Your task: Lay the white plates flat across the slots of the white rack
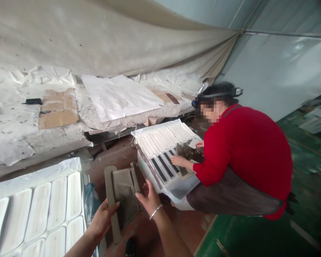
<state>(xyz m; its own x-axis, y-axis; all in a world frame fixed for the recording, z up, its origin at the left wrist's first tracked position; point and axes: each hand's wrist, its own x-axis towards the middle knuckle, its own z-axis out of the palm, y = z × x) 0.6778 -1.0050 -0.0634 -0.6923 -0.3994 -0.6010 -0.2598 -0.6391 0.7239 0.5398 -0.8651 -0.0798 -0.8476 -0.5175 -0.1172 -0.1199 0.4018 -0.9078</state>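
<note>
A grey-brown bag-like piece [127, 192] with a stiff flat bar along its left edge is held up between both my hands, low in the middle of the view. My left hand [103, 217] is closed on the left bar, thumb lying across it. My right hand [149, 198], with a silver bangle at the wrist, pinches the piece's right edge between thumb and fingers. Beyond it stands a white-covered box [147, 164] with rows of pale rounded strips and several dark strips on top.
A person in a red top [251, 142] crouches at the box, both hands over it. At lower left is another covered box with pale rounded panels [39, 212]. Behind runs a cloth-covered bench [13, 135] with cardboard [59, 119] and a white sheet [120, 96].
</note>
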